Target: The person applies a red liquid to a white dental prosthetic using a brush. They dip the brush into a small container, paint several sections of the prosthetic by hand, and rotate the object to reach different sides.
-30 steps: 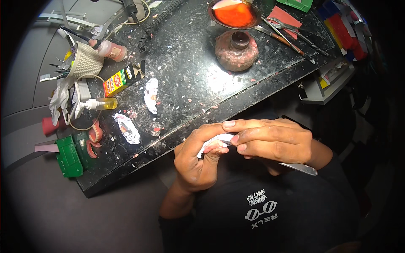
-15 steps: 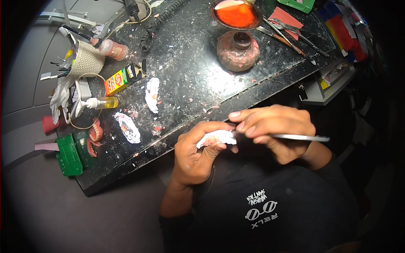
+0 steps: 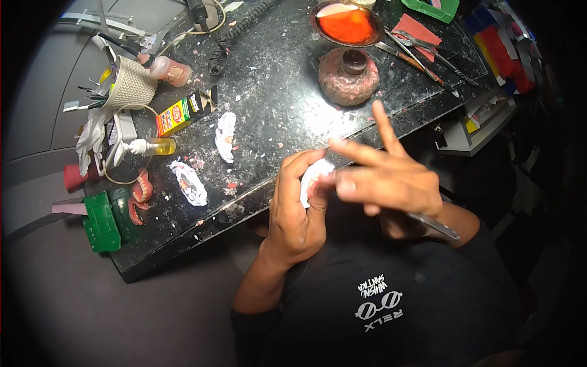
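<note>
My left hand [image 3: 293, 223] grips a white dental piece [image 3: 306, 188] with pink material on it, upright near the bench's front edge. My right hand [image 3: 397, 189] is beside it, motion-blurred, a metal spatula [image 3: 440, 226] held in the palm and some fingers stretched out over the piece, partly hiding it. On the black bench [image 3: 263, 98] beyond lie two similar white pieces [image 3: 225, 134] and pink dentures [image 3: 140, 186]. A lumpy pink-coated burner [image 3: 347, 79] stands behind, near a metal dish of red-orange material [image 3: 345, 27].
On the left are a woven cup of tools [image 3: 131, 85], a yellow-black box [image 3: 180, 116], a pump bottle [image 3: 156, 147] and a green plastic container [image 3: 101, 223]. Long tools [image 3: 416, 64], a pink sheet [image 3: 416, 30] and a green tray [image 3: 434, 12] occupy the back right.
My left hand has turned the piece upright and moved slightly up. My right fingers have lifted and spread, and the spatula now angles down to the lower right.
</note>
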### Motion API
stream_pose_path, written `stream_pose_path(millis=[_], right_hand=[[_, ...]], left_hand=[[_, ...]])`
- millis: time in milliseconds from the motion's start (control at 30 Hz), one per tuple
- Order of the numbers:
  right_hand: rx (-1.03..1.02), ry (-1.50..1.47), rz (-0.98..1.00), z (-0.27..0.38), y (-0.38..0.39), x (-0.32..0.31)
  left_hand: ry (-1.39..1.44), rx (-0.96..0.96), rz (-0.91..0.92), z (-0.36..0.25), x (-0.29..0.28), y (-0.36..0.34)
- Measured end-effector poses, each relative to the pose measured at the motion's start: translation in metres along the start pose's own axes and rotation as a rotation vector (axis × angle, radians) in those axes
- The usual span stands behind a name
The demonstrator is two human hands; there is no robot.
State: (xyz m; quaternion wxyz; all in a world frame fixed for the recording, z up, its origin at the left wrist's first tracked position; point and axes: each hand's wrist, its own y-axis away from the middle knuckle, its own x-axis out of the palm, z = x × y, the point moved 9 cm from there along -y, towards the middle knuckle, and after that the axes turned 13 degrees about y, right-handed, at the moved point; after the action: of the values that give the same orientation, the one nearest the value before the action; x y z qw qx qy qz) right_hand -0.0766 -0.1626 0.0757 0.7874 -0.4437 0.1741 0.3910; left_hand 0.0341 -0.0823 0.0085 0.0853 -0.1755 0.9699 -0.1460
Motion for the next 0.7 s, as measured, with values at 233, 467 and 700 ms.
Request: stream_pose_path(millis=[233, 467, 700], right_hand=[[0.011, 0.042, 0.002, -0.002, 0.002, 0.006], [0.016, -0.007, 0.038, -0.007, -0.001, 0.014], [0.017, -0.059, 0.012, -0.015, -0.006, 0.006]], left_hand=[[0.008, 0.01, -0.03, -0.004, -0.001, 0.0], [0.557, -0.125, 0.028, 0.004, 0.004, 0.0], [1.009, -0.288, -0.02, 0.018, 0.007, 0.0]])
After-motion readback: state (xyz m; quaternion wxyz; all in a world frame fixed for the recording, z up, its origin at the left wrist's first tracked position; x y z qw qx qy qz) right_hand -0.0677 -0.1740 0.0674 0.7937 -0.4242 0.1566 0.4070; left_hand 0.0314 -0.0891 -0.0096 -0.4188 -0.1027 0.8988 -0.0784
